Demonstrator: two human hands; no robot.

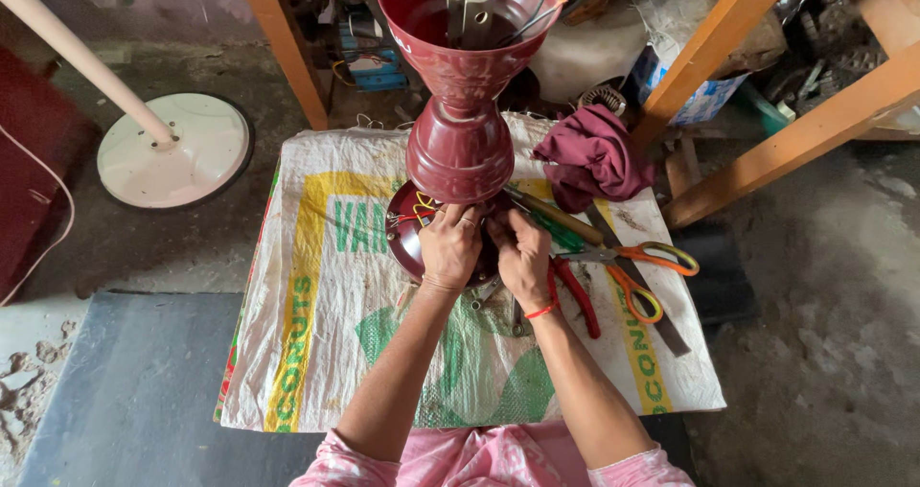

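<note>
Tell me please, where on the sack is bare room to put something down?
Free patches on the woven sack: the whole strip outside the left hand, and the near part between the forearms. Crowded: beside the right hand, with orange scissors, red pliers and maroon cloth. The maroon metal housing fills the far middle.

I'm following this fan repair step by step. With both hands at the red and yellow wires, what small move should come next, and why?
Probably tuck the loose wires inside the maroon fan body. Both the left hand and the right hand pinch at its base, and the wires loop outside it, where they could snag.
</note>
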